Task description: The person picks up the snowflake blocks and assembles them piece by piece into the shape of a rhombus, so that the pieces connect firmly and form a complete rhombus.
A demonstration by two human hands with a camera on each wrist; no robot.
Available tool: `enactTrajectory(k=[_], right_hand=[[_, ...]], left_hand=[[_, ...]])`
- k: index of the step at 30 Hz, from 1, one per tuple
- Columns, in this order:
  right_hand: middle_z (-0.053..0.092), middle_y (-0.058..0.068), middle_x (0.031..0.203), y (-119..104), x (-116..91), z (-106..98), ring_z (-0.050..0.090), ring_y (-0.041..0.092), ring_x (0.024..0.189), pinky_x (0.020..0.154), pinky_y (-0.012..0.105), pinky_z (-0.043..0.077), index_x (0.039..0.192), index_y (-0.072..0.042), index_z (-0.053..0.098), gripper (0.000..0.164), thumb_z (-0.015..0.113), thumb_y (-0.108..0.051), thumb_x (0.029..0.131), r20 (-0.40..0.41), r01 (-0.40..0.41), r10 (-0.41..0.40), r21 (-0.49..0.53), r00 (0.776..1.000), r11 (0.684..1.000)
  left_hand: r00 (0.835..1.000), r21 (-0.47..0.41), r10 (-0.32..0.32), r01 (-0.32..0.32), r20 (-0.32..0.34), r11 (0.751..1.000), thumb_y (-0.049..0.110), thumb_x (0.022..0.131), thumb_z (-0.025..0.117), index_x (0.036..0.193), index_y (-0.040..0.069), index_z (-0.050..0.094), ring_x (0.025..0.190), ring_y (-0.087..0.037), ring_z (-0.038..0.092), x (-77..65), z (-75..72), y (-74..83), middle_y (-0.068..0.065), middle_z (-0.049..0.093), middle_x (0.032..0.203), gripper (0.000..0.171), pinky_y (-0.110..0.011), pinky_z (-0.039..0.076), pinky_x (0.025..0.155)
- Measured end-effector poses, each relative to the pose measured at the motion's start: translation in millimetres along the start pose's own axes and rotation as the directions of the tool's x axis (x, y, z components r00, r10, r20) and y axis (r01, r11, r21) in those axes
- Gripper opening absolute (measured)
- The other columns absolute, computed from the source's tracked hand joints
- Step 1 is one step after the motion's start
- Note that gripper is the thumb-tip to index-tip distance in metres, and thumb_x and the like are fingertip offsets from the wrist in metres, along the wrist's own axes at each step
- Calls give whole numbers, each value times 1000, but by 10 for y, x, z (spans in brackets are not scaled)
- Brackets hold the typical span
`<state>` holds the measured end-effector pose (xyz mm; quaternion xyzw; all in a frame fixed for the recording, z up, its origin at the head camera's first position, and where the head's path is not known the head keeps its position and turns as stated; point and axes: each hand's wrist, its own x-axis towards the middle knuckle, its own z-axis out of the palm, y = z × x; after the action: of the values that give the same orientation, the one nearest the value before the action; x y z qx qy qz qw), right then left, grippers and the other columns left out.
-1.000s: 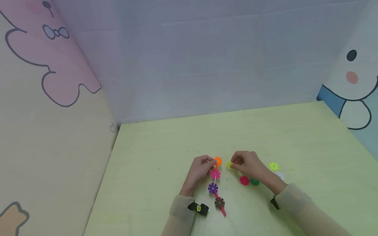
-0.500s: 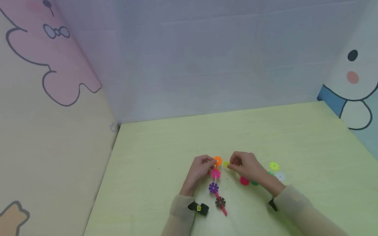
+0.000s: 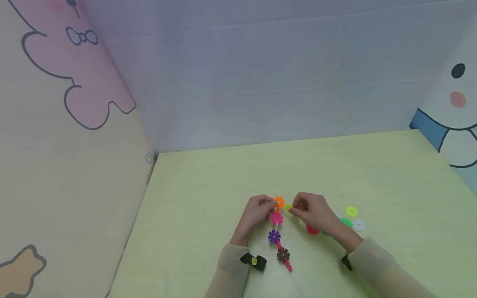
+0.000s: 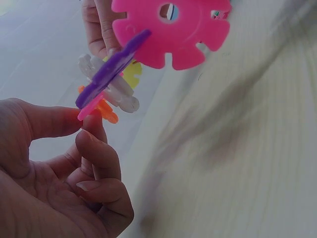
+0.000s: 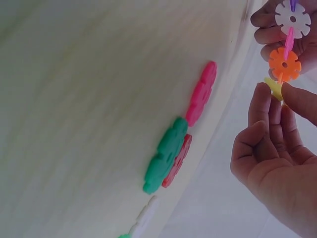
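Note:
A chain of notched plastic flower discs hangs from my left hand (image 3: 257,213). Thumb and fingers pinch it near its upper end, by the orange disc (image 3: 279,202) and a pink disc (image 3: 276,218). Lower in the chain are a purple disc (image 3: 274,236) and a brown disc (image 3: 283,254), with others set edge-on between them. My right hand (image 3: 312,210) pinches a yellow disc (image 5: 274,88) between thumb and fingertips. In the right wrist view, the yellow disc is right at the orange disc's edge. A large pink disc (image 4: 183,32) looms close in the left wrist view.
Loose discs lie on the pale table (image 3: 199,178) by my right forearm: a yellow-green disc (image 3: 352,211), a white disc (image 3: 359,225), a green disc (image 3: 346,223) and a red one (image 3: 312,229). A printed wall (image 3: 62,176) borders the table's left side.
My right hand has brought the yellow disc leftward, from apart to right beside the orange disc. The left hand still holds the chain. The head view has shifted slightly.

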<state>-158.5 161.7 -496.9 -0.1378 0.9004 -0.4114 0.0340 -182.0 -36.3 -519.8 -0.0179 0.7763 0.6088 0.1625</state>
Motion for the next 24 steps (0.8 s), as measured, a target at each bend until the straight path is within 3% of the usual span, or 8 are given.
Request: enactTrajectory(k=[24], right_hand=[[64, -5, 72, -52, -40, 95, 61, 11, 63, 56, 29, 49, 79, -10, 59, 17, 74, -13, 84, -47, -49, 52, 64, 998, 997]], left_hand=[[1000, -42, 24, -24, 7, 999, 19, 92, 64, 88, 4, 68, 54, -14, 50, -29, -5, 21, -3, 61, 71, 16, -24, 40, 52]])
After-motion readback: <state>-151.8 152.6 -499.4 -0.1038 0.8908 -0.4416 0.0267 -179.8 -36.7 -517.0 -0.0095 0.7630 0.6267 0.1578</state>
